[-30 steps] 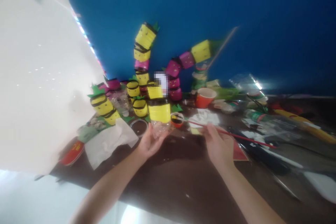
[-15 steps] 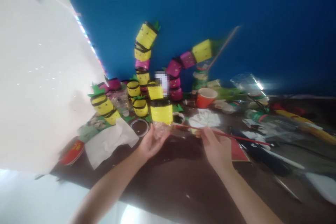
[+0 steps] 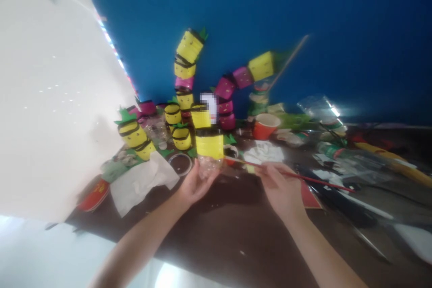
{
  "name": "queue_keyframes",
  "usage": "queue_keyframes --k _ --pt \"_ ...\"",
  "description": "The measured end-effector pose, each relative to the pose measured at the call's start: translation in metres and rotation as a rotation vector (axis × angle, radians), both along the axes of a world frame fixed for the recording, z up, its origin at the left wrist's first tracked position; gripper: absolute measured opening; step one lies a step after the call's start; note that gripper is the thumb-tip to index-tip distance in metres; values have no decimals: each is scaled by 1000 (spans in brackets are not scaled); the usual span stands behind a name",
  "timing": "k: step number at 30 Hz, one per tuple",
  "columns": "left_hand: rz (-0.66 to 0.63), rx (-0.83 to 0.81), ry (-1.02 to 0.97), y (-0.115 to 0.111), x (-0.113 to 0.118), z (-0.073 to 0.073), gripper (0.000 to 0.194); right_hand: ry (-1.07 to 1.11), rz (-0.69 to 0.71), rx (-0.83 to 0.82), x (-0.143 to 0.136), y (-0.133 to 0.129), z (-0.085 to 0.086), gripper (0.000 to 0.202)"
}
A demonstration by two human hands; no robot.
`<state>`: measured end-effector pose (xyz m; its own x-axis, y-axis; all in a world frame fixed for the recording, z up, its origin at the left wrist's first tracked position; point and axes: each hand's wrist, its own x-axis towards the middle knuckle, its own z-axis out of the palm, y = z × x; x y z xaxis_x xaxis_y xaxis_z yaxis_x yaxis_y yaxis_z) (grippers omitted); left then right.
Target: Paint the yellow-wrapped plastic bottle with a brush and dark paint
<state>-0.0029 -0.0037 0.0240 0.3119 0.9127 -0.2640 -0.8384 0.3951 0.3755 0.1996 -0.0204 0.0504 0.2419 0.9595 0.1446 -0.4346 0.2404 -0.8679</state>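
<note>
My left hand (image 3: pixel 197 184) is closed round the clear lower end of a plastic bottle piece (image 3: pixel 209 146), whose upper part is coated yellow with a dark rim. Between the fingers of my right hand (image 3: pixel 278 184) is a thin red paintbrush (image 3: pixel 307 177), held nearly level. Its pale tip meets, or lies very close to, the lower right edge of the yellow coat. Behind the held piece stand small yellow painted pots (image 3: pixel 181 138) with black bands and green leaves. Some blur softens the view.
Yellow and purple pots curve up the blue wall (image 3: pixel 135 18). A red paper cup (image 3: pixel 265 128), crumpled white tissue (image 3: pixel 263 152) and clear plastic bottles lie to the right. A white paper sheet (image 3: pixel 145 182) and a round lid (image 3: pixel 180 164) are on the left. Scissors-like dark tools lie at right.
My right hand and the brush have shifted slightly right. The brush tip stays at the lower right edge of the yellow coat, and my left hand keeps its hold on the bottle piece.
</note>
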Motion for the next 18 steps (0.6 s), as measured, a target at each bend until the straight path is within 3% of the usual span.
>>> queue_keyframes --k 9,18 --pt "-9 45 -24 2 -1 -10 51 -98 24 -6 -4 -2 -2 17" --pt "-20 16 20 0 -2 1 55 -26 -34 -1 0 5 -9 17"
